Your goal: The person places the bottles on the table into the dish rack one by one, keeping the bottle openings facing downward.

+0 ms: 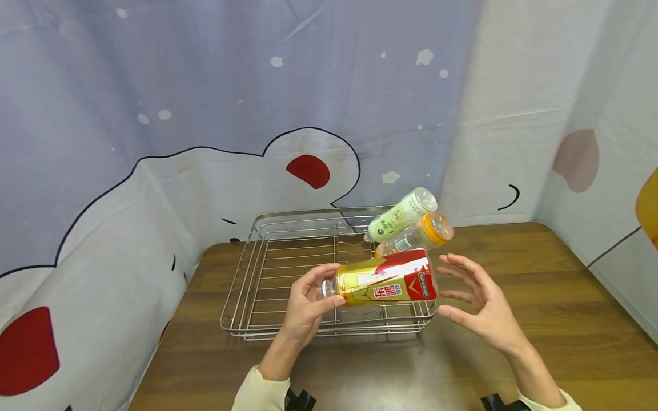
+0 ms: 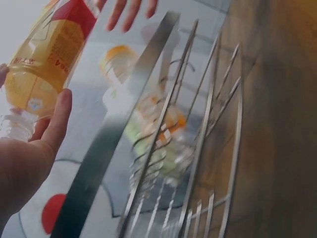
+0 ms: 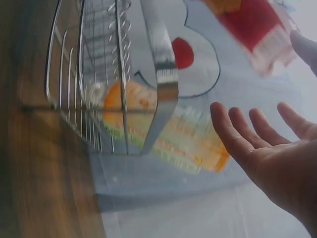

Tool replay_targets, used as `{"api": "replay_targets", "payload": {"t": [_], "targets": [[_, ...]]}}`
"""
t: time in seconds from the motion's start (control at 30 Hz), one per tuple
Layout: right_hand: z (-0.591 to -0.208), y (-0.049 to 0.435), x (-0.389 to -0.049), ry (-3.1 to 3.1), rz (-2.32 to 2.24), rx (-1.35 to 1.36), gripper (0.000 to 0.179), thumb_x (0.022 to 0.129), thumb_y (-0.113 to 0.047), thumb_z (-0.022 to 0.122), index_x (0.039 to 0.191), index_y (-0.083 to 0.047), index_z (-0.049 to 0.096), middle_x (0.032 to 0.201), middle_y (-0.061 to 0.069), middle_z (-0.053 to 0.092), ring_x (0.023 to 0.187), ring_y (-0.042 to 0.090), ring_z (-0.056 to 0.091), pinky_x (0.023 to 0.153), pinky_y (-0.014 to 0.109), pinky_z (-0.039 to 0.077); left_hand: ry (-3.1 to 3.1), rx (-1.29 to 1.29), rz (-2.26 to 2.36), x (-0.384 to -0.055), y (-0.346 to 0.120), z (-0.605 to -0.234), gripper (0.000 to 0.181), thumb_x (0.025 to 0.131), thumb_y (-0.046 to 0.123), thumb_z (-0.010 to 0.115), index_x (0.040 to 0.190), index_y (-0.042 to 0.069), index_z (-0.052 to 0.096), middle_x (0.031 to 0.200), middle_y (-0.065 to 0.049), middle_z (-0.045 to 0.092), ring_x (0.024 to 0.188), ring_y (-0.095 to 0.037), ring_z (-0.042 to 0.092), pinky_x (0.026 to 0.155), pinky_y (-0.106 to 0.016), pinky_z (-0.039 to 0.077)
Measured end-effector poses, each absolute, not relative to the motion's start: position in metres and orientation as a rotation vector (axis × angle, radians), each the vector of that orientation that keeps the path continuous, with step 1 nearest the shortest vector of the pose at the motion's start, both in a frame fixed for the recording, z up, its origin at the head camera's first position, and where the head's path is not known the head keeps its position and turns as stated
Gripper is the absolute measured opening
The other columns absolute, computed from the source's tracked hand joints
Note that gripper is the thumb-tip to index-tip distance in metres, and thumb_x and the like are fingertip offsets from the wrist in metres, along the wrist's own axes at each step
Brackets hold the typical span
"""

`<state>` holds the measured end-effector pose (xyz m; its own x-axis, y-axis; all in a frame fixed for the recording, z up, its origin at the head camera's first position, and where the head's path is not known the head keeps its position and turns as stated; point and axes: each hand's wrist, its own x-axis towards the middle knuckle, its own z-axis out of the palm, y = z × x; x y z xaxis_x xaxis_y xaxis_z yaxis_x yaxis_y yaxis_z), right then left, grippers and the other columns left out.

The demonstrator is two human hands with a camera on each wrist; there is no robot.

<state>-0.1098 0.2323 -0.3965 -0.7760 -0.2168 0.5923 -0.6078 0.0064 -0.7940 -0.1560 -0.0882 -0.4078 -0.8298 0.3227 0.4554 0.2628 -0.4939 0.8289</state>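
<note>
My left hand (image 1: 307, 305) grips a plastic bottle with a gold and red label (image 1: 386, 278) by its neck end. The bottle lies almost level above the front part of a metal wire rack (image 1: 288, 330), its base pointing right. Just off that base is my right hand (image 1: 480, 308), fingers spread and gently curved, holding nothing. Behind the held bottle, a clear bottle with an orange band (image 1: 417, 235) and a green-labelled bottle (image 1: 403, 215) lean in the rack's right side, bases up. In the right wrist view a gap shows between the red bottle end (image 3: 257, 32) and most fingers.
The rack stands on a brown wooden table (image 1: 519, 257). A patterned cloth (image 1: 216, 85) hangs behind the table and along its sides. Raised metal rims surround the rack, and the leaning bottles stick out past its right edge.
</note>
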Motion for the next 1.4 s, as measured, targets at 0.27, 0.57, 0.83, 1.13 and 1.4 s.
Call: {"api": "replay_targets", "payload": {"t": [0.27, 0.57, 0.83, 1.13, 1.4], "targets": [[-0.391, 0.215, -0.106, -1.910, 2.005, 0.763, 0.085, 0.072, 0.030, 0.061, 0.147, 0.009, 0.027, 0.148, 0.006, 0.045, 0.133, 0.016, 0.046, 0.091, 0.027, 0.052, 1.525, 0.791, 2.581, -0.150, -0.067, -0.416, 0.051, 0.076, -0.012, 0.070, 0.123, 0.008, 0.065, 0.120, -0.013, 0.056, 0.110, -0.022, 0.052, 0.083, -0.029, 0.056], [-0.391, 0.205, -0.106, -1.811, 2.072, 0.688, 0.074, 0.079, 0.027, 0.060, 0.145, 0.004, 0.035, 0.144, 0.008, 0.047, 0.135, 0.017, 0.043, 0.100, 0.027, 0.047, 1.482, 0.760, 2.618, -0.145, -0.057, -0.419, 0.052, 0.075, -0.011, 0.070, 0.123, 0.009, 0.064, 0.119, -0.011, 0.058, 0.109, -0.021, 0.053, 0.085, -0.029, 0.056], [-0.385, 0.198, -0.108, -1.648, 2.121, 0.629, 0.060, 0.079, 0.028, 0.054, 0.134, 0.008, 0.044, 0.133, 0.014, 0.053, 0.125, 0.022, 0.053, 0.092, 0.028, 0.053, 1.515, 0.794, 2.608, -0.146, -0.054, -0.422, 0.053, 0.074, -0.012, 0.072, 0.124, 0.001, 0.061, 0.122, -0.010, 0.059, 0.110, -0.021, 0.054, 0.087, -0.031, 0.055], [-0.384, 0.195, -0.112, -1.566, 2.152, 0.623, 0.057, 0.078, 0.031, 0.053, 0.131, 0.009, 0.046, 0.129, 0.015, 0.055, 0.118, 0.024, 0.057, 0.086, 0.030, 0.056, 1.583, 0.904, 2.574, -0.151, -0.056, -0.419, 0.057, 0.074, -0.010, 0.073, 0.126, -0.015, 0.051, 0.124, -0.010, 0.061, 0.113, -0.021, 0.056, 0.092, -0.031, 0.053], [-0.380, 0.200, -0.112, -1.531, 2.133, 0.594, 0.058, 0.077, 0.032, 0.052, 0.130, 0.009, 0.048, 0.126, 0.013, 0.058, 0.118, 0.023, 0.058, 0.088, 0.028, 0.055, 1.697, 0.993, 2.498, -0.158, -0.079, -0.412, 0.064, 0.079, -0.010, 0.070, 0.134, -0.019, 0.038, 0.136, -0.029, 0.050, 0.124, -0.035, 0.052, 0.096, -0.039, 0.052]]}}
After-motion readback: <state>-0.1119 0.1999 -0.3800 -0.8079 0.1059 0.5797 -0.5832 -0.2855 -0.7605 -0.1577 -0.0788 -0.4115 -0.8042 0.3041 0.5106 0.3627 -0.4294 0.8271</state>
